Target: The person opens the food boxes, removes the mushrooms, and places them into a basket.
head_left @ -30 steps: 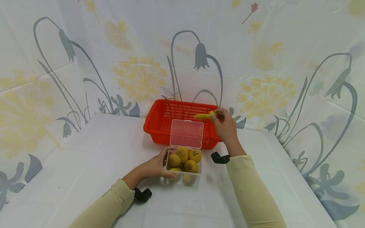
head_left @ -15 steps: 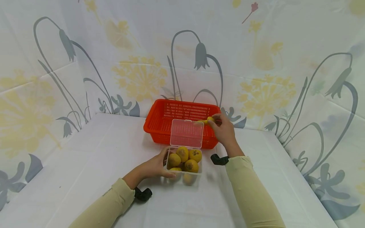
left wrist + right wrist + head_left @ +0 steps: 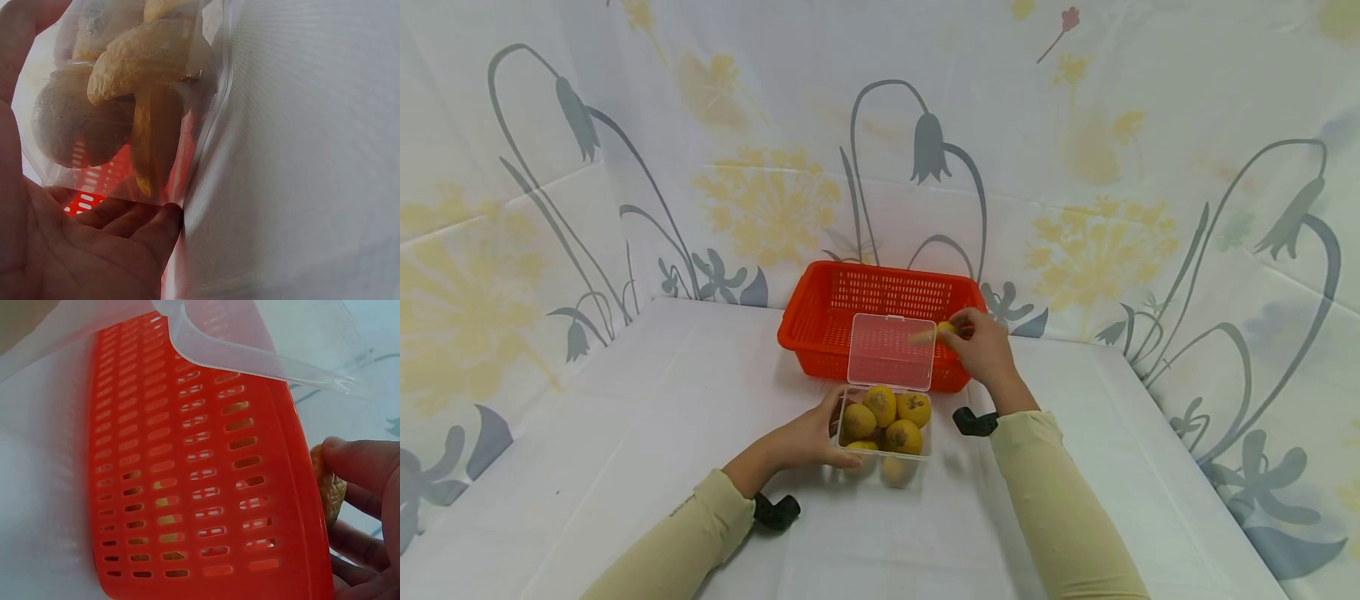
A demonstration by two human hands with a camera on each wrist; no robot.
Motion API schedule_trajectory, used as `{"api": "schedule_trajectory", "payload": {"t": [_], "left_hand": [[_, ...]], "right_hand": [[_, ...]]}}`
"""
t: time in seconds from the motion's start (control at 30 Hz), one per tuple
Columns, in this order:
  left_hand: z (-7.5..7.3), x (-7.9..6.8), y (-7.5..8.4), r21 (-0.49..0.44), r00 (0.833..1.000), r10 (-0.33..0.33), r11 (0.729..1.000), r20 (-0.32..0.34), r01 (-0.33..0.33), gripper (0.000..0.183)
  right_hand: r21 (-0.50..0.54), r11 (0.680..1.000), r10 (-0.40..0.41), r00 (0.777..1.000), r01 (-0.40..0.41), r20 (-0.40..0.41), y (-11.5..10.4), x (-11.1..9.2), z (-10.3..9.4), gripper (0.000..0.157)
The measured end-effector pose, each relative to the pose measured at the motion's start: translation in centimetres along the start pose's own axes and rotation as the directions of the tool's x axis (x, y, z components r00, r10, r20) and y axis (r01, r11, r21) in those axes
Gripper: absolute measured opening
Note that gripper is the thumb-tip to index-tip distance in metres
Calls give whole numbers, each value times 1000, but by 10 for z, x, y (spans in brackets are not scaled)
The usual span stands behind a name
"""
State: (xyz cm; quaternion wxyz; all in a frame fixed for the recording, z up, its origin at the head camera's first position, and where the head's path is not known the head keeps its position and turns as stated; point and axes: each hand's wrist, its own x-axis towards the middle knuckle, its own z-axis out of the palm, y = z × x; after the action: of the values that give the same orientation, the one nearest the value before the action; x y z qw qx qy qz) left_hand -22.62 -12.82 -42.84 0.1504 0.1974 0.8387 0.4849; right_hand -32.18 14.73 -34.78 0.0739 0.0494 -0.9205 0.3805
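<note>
My left hand (image 3: 808,437) grips the left side of a clear plastic box (image 3: 883,456), thumb in front and fingers behind. Yellow-brown mushrooms (image 3: 902,437) fill the box; one mushroom (image 3: 144,69) shows its cap and stem through the wall in the left wrist view. The box's clear lid (image 3: 891,350) stands raised against the front of a red basket (image 3: 820,364). Over that basket's right part, my right hand (image 3: 988,346) pinches another mushroom (image 3: 947,328) by its cap, the stem pointing left behind the lid. In the right wrist view its cap (image 3: 330,490) shows just beyond the rim.
The red basket has slotted walls, and yellowish patches (image 3: 167,519) show through its holes in the right wrist view. A white cloth (image 3: 625,417) covers the table. Behind rises a flower-printed curtain (image 3: 775,125).
My right hand has moved left and lower into the basket with the mushroom, whose stem has passed behind the clear lid. The left hand and the box have stayed in place.
</note>
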Motion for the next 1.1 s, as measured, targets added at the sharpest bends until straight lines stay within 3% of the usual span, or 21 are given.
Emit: {"api": "schedule_trajectory", "payload": {"t": [0.3, 0.67, 1.1], "left_hand": [[0, 1, -1, 9, 1000, -6, 1000, 0, 6, 105], [0, 2, -4, -6, 1000, -1, 1000, 7, 1, 105], [0, 0, -2, -12, 1000, 7, 1000, 7, -7, 102]], "right_hand": [[-58, 998, -8, 1000, 8, -10, 2, 0, 0, 32], [-57, 998, -30, 1000, 30, -6, 0, -6, -4, 32], [-44, 989, -146, 986, 143, -75, -12, -24, -12, 26]]}}
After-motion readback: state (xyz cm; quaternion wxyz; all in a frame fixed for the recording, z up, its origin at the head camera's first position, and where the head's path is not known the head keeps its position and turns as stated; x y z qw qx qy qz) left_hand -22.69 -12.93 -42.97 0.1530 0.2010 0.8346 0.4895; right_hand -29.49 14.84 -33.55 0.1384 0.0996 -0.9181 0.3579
